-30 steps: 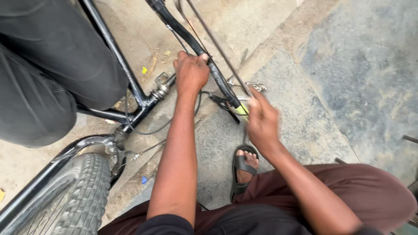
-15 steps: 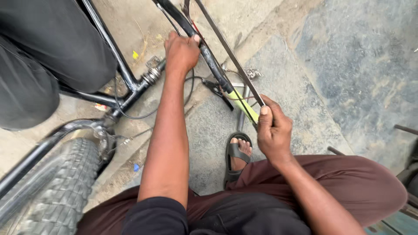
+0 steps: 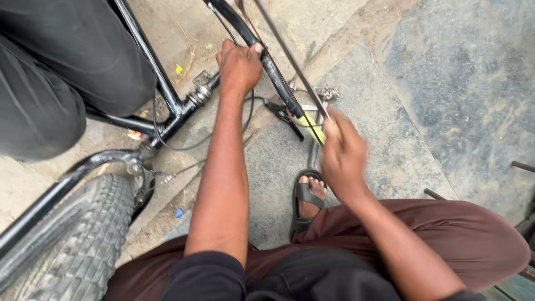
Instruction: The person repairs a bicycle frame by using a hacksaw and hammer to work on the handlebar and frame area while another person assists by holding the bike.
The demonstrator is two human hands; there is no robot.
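My left hand (image 3: pixel 239 66) is closed around a black bicycle frame tube (image 3: pixel 276 75) that slants across the top middle. My right hand (image 3: pixel 343 153) is motion-blurred, its fingers curled on the lower end of a thin dark rod (image 3: pixel 290 58) that runs up beside the tube. A yellow-green strip (image 3: pixel 309 120) lies along the tube just left of those fingers. Black-handled pliers (image 3: pixel 281 111) rest on the ground under the tube. The frame joint with a metal fitting (image 3: pixel 198 92) is left of my left wrist.
A knobby tyre (image 3: pixel 83 239) fills the lower left. Another person's dark grey trousers (image 3: pixel 56 72) press against the frame at upper left. My sandalled foot (image 3: pixel 306 195) and maroon trousers (image 3: pixel 446 239) are below. A small metal part (image 3: pixel 326 92) lies on the concrete.
My left hand has kept its grip on the frame tube. My right hand has moved quickly near the yellow-green strip and is now blurred. The view has shifted slightly.
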